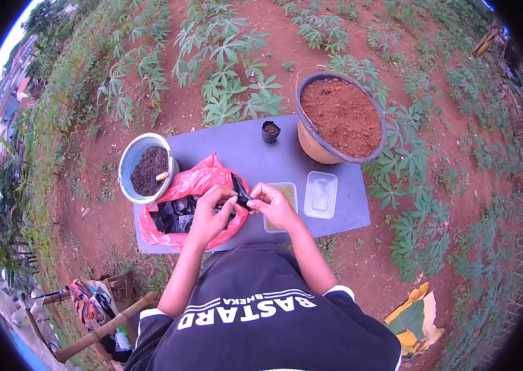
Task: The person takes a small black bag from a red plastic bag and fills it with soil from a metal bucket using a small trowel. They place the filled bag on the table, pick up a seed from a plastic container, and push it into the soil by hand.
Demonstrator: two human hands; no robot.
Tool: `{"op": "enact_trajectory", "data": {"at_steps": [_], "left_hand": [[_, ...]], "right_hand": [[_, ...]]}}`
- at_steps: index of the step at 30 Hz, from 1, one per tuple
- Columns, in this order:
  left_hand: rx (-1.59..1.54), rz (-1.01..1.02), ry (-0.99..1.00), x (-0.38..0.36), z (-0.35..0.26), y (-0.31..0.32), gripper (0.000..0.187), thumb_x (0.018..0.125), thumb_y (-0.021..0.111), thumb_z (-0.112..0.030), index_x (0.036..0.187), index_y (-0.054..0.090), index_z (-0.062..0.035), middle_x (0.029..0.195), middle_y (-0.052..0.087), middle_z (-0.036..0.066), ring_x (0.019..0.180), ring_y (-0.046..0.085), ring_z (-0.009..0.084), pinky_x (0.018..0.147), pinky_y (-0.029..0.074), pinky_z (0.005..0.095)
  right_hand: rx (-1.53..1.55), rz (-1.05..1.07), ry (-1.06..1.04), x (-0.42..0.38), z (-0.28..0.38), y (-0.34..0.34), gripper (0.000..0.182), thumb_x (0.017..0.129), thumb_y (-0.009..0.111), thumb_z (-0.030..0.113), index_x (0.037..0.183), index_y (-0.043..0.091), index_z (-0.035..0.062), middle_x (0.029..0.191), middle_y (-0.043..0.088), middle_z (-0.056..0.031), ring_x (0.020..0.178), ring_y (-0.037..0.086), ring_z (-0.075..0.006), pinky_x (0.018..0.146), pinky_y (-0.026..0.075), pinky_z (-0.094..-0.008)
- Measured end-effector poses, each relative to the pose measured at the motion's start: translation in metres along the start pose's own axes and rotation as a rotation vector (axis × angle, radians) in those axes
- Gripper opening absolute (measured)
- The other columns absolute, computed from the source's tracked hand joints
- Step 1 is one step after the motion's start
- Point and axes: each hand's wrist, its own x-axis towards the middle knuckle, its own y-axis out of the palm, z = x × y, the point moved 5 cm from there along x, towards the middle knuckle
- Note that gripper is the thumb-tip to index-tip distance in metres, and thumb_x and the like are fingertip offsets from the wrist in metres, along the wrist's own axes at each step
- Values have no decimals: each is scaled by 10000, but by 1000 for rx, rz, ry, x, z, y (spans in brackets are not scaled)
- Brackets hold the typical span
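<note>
A small black plastic bag (pixel 242 196) is pinched between my two hands, above the right edge of a red plastic bag (pixel 196 178). My left hand (pixel 213 213) grips its left side with thumb and fingers. On its other side my right hand (pixel 274 205) holds it by the fingertips. Folded black bags (pixel 175 216) fill the red bag. Partly under my right hand lies a clear container (pixel 290 193) with small greenish contents. One black bag filled with soil (pixel 270 131) stands upright near the table's far edge.
On the grey table (pixel 224 137) are a bucket of dark soil (pixel 150 170) at left, a large tub of red soil (pixel 342 120) at the far right and an empty clear container (pixel 321 195). Leafy plants and red ground surround the table.
</note>
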Motion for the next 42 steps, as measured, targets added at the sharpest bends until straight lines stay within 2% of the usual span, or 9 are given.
{"op": "enact_trajectory", "data": {"at_steps": [8,11,17,23,26,28,29,36,42], "left_hand": [[135,-125,-40,-11,-3,16,153,853,752,-92,921,687,28,869,645,109,758,661,179,685,532,303],[239,-88,-39,-14,-15,20,214,814,786,-106,931,661,23,920,629,96,805,641,209,729,518,329],[298,-14,0,-12,-13,26,184,837,745,-113,922,633,4,911,585,119,812,619,284,724,501,385],[299,22,13,-15,-15,24,123,846,718,-54,895,624,11,888,572,111,830,614,266,731,487,370],[346,-51,14,-19,-12,16,105,846,681,-31,881,592,13,883,564,113,802,609,261,707,488,356],[330,-55,-22,-19,-13,12,111,835,674,-35,862,578,13,877,562,131,827,606,305,726,484,393],[311,-56,-52,-19,-12,11,117,825,667,-40,843,564,14,870,560,149,852,604,349,746,480,430],[403,-129,-40,-23,-9,16,124,823,661,-35,856,550,10,877,559,155,857,600,366,754,479,448],[465,-181,41,-23,-5,29,127,828,651,16,863,529,25,903,589,149,844,626,318,736,507,394]], "right_hand": [[99,8,-87,1,0,-12,150,993,641,176,940,556,64,846,602,11,717,575,-58,664,484,-225],[77,-63,-26,0,-2,-12,140,997,632,169,943,557,64,844,599,9,709,570,-55,660,483,-223],[-251,-34,-52,0,14,-18,156,994,638,163,918,550,59,806,555,26,712,538,-50,662,467,-220],[-544,2,-37,-2,41,-17,181,963,654,132,862,544,31,775,542,15,716,535,-69,645,455,-275],[-651,44,-155,0,51,-13,171,934,657,114,857,551,5,763,559,-48,688,580,-155,634,461,-338],[-979,34,-294,3,58,-15,136,918,645,100,879,568,-5,785,575,-117,699,608,-261,643,472,-381],[-979,42,-248,4,56,-16,113,920,620,102,890,559,12,869,604,-164,810,609,-403,701,470,-484],[-830,85,-190,2,43,-11,187,948,619,180,913,578,1,868,615,-156,798,637,-352,716,495,-433],[-807,121,0,0,24,-9,331,955,635,304,927,592,-23,897,658,-162,805,658,-298,735,507,-408]]}}
